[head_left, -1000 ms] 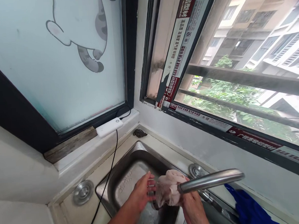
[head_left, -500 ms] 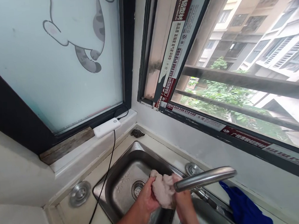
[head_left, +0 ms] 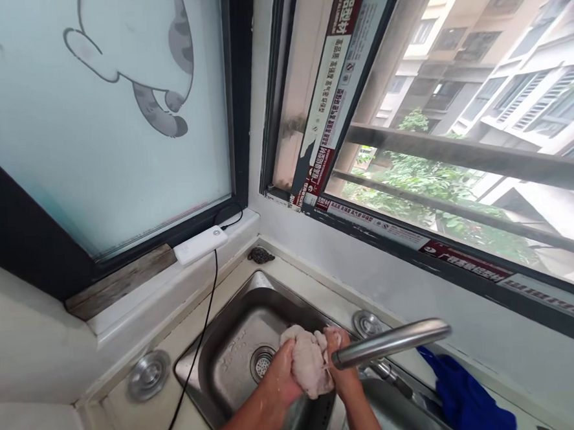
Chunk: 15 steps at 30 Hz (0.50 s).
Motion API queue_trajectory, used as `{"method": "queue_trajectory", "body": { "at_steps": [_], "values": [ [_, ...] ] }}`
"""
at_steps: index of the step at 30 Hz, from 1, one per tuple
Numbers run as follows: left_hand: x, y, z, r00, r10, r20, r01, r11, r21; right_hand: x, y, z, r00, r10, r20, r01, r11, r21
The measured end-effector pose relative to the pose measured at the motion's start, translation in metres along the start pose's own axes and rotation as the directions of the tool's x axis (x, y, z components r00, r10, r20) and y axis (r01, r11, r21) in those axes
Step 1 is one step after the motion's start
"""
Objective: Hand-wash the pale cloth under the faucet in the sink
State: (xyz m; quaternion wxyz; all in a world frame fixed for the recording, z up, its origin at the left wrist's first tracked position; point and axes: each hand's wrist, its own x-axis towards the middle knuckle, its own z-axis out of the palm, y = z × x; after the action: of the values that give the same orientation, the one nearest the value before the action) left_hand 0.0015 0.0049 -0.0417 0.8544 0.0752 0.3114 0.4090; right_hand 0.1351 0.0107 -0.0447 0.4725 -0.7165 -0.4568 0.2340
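A bunched, pale pinkish cloth (head_left: 309,366) is held between my two hands above the metal sink (head_left: 228,316). My left hand (head_left: 283,373) grips its left side, thumb on top, with the other fingers hidden underneath. On the right side my right hand (head_left: 343,367) is closed on the cloth, partly covered by the tap's spout (head_left: 395,343). The spout's end lies right over that hand in the view. Left of my hands, the drain (head_left: 262,364) shows at the bottom of the basin.
A black cable (head_left: 198,350) runs from a white power bank (head_left: 200,245) down across the sink's left edge. Metal strainers (head_left: 149,375) stand on the counter. A dark scrubber (head_left: 261,255) sits in the corner. Blue cloth (head_left: 466,392) lies at the right, below the window.
The pale cloth has been turned and bunched into a rounder bundle between my hands. My right hand has shifted slightly; the whole view has moved a little.
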Motion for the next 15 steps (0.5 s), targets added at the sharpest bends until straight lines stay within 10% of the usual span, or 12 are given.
{"method": "queue_trajectory", "body": {
  "at_steps": [5, 11, 15],
  "values": [
    [-0.007, 0.009, -0.002, 0.998, -0.057, -0.001, 0.056, 0.994, -0.095, -0.037, 0.002, -0.036, 0.944, 0.078, 0.319, -0.139, 0.975, 0.174],
    [-0.004, 0.001, 0.002, 0.991, 0.021, -0.131, -0.03, 0.997, -0.072, -0.072, 0.0, -0.05, 0.717, 0.175, 0.675, -0.445, 0.86, 0.25],
    [0.006, 0.002, -0.008, 0.986, 0.035, -0.164, -0.05, 0.995, -0.092, -0.075, -0.007, -0.048, 0.815, 0.255, 0.521, -0.513, 0.737, 0.441]
  ]
}}
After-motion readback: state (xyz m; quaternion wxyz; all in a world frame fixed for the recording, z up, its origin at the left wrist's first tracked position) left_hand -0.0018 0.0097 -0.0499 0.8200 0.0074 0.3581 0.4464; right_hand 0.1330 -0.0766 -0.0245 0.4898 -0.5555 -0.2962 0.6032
